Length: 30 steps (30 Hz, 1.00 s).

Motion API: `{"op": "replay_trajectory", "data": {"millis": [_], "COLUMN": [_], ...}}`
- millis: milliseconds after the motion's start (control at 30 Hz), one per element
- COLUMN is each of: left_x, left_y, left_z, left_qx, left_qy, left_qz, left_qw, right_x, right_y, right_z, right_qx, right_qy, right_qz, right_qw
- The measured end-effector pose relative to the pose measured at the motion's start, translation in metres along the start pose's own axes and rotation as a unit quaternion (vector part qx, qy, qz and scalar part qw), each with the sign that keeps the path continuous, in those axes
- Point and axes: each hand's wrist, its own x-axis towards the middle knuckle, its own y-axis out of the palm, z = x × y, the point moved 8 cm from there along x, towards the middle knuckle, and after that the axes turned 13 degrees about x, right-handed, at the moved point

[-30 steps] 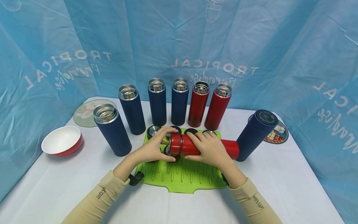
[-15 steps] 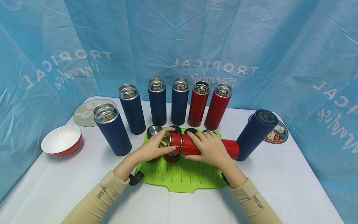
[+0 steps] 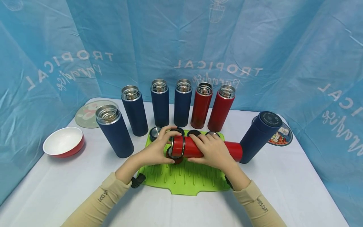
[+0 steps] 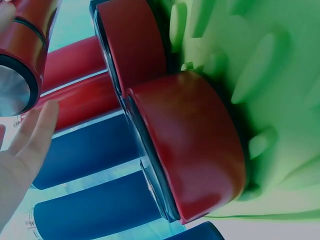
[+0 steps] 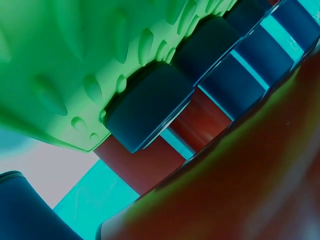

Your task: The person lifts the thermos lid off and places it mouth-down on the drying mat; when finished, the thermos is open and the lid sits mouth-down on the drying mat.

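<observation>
A capped red thermos bottle point(image 3: 234, 151) lies sideways in the air above the green drip mat point(image 3: 185, 181), its lid end to the left. My right hand point(image 3: 215, 150) grips its body from above. At the lid end, my left hand point(image 3: 155, 152) has thumb and fingers spread around the lid; in the left wrist view its fingers point(image 4: 37, 132) look straight and apart from the lid's steel-coloured end. Below stand red lids point(image 4: 192, 145) on the mat, partly hidden by hand and bottle in the head view. Dark lids point(image 5: 150, 105) line the mat's far side.
Several lidless blue bottles point(image 3: 114, 132) and two lidless red bottles point(image 3: 221, 108) stand in an arc behind the mat. A capped blue bottle point(image 3: 256, 138) stands close right of the red bottle's base. A red-and-white bowl point(image 3: 63, 142) sits at left; round mats point(image 3: 88, 115) lie at the back corners.
My left thumb was on the lid half a second ago; now it is drawn back and lower, with the fingers spread wider. The right hand and red bottle have barely moved.
</observation>
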Motion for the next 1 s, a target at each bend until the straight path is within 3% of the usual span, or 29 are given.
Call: {"op": "replay_trajectory", "data": {"millis": [100, 233, 467, 667, 867, 1000], "left_x": [0.001, 0.001, -0.001, -0.004, -0.005, -0.005], "left_y": [-0.003, -0.004, -0.002, -0.001, -0.007, -0.010], "left_z": [-0.004, -0.002, 0.006, 0.012, 0.021, 0.022], "left_qx": [0.012, 0.001, -0.069, -0.072, -0.065, -0.055], "left_qy": [0.017, 0.006, -0.048, -0.093, -0.118, -0.125], "left_qz": [-0.017, -0.016, 0.002, 0.005, -0.031, -0.046], "left_qw": [0.9996, 0.9999, 0.9965, 0.9930, 0.9903, 0.9895], "right_x": [0.000, 0.000, 0.000, -0.001, -0.002, -0.002], "right_y": [0.000, 0.000, 0.000, -0.001, -0.009, -0.021], "right_z": [0.000, 0.000, 0.000, -0.003, -0.016, -0.027], "right_qx": [-0.001, 0.001, 0.009, 0.017, 0.037, 0.069], "right_qy": [-0.002, -0.002, 0.009, 0.023, 0.072, 0.117], "right_qz": [-0.001, -0.003, 0.004, 0.006, -0.011, -0.058], "right_qw": [1.0000, 1.0000, 0.9999, 0.9996, 0.9967, 0.9890]}}
